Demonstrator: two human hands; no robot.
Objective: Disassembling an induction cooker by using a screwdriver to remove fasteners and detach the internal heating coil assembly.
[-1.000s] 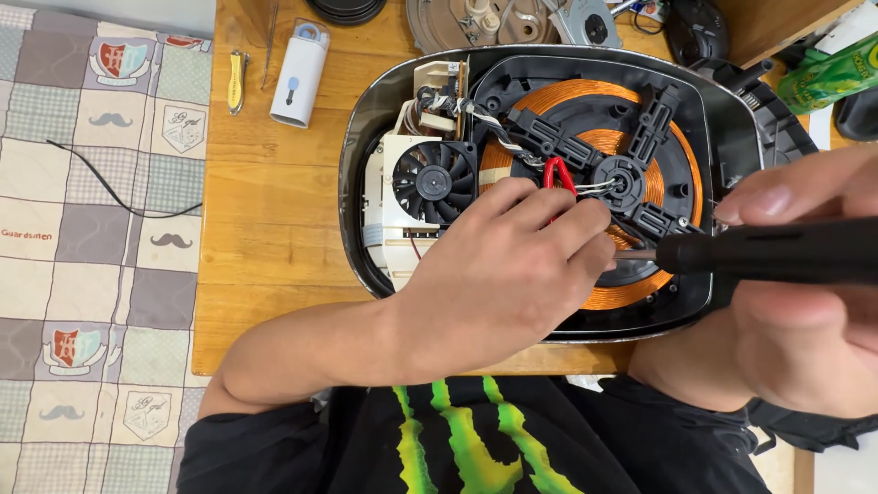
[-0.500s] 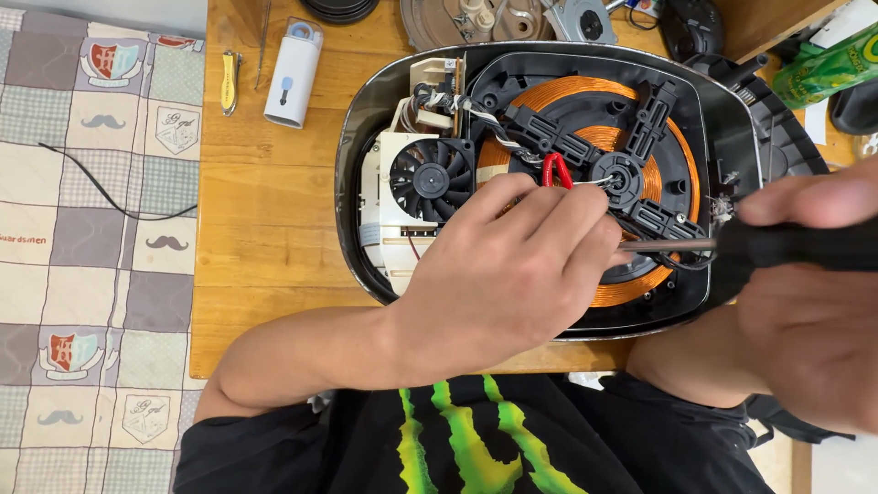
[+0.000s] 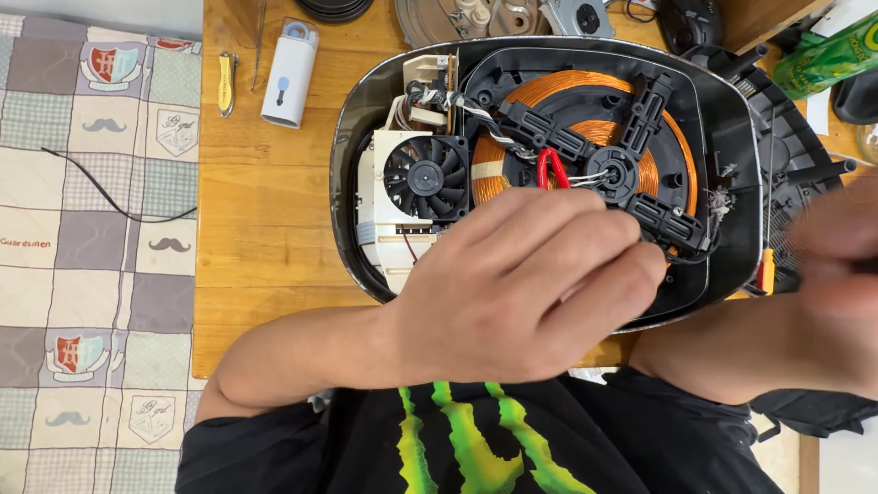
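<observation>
- Cooker (image 3: pixel 732 137), opened up, lies on the wooden worktop (image 3: pixel 265 210).
- Left hand (image 3: pixel 521 284) rests over the cooker's near part, fingers bent, holding nothing seen.
- Right hand (image 3: pixel 828 274), blurry at the cooker's right edge; can't tell its grip.

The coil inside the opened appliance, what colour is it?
Copper-orange coil, head view.
</observation>
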